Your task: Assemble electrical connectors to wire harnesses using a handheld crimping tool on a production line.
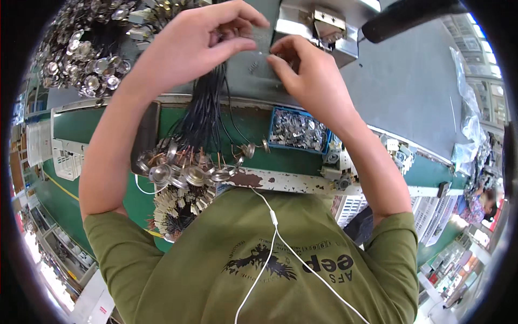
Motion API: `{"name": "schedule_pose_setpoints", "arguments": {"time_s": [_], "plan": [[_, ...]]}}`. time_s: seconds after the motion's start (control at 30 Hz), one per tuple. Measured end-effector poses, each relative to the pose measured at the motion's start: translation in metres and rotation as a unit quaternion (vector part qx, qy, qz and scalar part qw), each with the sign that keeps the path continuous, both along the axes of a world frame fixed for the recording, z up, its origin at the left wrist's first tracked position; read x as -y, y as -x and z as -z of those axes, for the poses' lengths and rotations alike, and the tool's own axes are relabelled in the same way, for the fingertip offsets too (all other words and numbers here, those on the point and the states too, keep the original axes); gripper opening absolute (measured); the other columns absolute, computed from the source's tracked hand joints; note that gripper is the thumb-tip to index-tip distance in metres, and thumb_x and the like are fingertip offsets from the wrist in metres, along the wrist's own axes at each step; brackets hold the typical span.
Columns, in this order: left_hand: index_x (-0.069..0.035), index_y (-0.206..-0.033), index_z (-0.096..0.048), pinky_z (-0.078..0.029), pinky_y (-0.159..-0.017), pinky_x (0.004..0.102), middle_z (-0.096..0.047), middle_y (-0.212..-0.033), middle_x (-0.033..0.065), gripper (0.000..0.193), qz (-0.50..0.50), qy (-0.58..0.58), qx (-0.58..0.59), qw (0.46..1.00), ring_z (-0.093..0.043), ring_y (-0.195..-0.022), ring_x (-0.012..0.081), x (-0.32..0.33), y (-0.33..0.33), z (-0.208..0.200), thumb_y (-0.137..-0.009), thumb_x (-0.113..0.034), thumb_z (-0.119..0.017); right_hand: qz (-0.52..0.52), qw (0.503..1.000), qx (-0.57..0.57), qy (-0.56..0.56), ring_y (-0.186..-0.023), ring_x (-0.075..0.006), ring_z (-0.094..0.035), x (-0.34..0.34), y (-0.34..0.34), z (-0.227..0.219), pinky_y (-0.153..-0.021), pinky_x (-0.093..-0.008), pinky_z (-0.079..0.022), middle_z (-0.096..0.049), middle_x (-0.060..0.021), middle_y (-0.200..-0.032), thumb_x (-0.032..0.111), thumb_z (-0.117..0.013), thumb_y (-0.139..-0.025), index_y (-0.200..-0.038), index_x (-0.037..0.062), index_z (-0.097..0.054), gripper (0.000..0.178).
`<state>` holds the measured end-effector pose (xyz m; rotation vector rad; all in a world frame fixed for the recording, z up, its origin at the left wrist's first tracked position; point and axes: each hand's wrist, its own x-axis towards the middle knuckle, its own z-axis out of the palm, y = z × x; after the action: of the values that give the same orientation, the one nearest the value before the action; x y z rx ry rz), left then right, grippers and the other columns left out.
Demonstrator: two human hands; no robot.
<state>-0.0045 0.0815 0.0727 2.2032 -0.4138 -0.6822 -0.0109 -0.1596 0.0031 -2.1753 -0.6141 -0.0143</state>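
My left hand (202, 40) hovers over the grey worktop with its index finger and thumb stretched out and apart; its other fingers curl inward, partly hidden. Below it hangs a thick bundle of black wires (208, 100), ending in round metal discs (194, 175) near my body. My right hand (313, 73) is closed, thumb and forefinger nearly meeting; whatever they may hold is too small to make out. Just ahead of it stands a metal machine (328, 27) with a small fixture. A few tiny metal pieces (253, 67) lie between the hands.
A blue tray (272, 143) of small metal parts sits below my right hand. Piles of wired metal discs (89, 67) cover the left side. A black tube (413, 20) reaches in at upper right. White connectors (181, 208) hang near my waist, and a plastic bag (469, 132) lies far right.
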Motion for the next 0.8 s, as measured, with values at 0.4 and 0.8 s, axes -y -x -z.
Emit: {"name": "schedule_pose_setpoints", "arguments": {"time_s": [0.4,0.8], "plan": [[-0.004,-0.121,-0.070,-0.044,-0.074,0.0231,-0.069,-0.098,-0.0014,0.023,-0.016,-0.025,0.213,0.977,-0.055,-0.082,0.0056,-0.011,0.020,0.033,-0.098,-0.010,-0.068,-0.157,0.947,0.093,0.264,-0.085,-0.0280,-0.067,0.066,0.067,0.007,-0.074,-0.0407,-0.055,-0.067,-0.0075,-0.099,0.007,-0.072,-0.086,-0.111,0.0104,-0.072,0.025],[-0.005,-0.120,-0.069,-0.046,-0.075,0.0232,-0.072,-0.101,0.0003,0.022,-0.035,-0.025,0.201,0.979,-0.059,-0.083,0.0065,-0.017,0.026,0.025,-0.099,-0.010,-0.068,-0.137,0.959,0.155,0.195,-0.084,-0.0292,-0.065,0.056,0.067,0.000,-0.074,-0.0418,-0.053,-0.062,-0.0095,-0.092,0.002,-0.068,-0.085,-0.105,0.0055,-0.065,0.020]]}}
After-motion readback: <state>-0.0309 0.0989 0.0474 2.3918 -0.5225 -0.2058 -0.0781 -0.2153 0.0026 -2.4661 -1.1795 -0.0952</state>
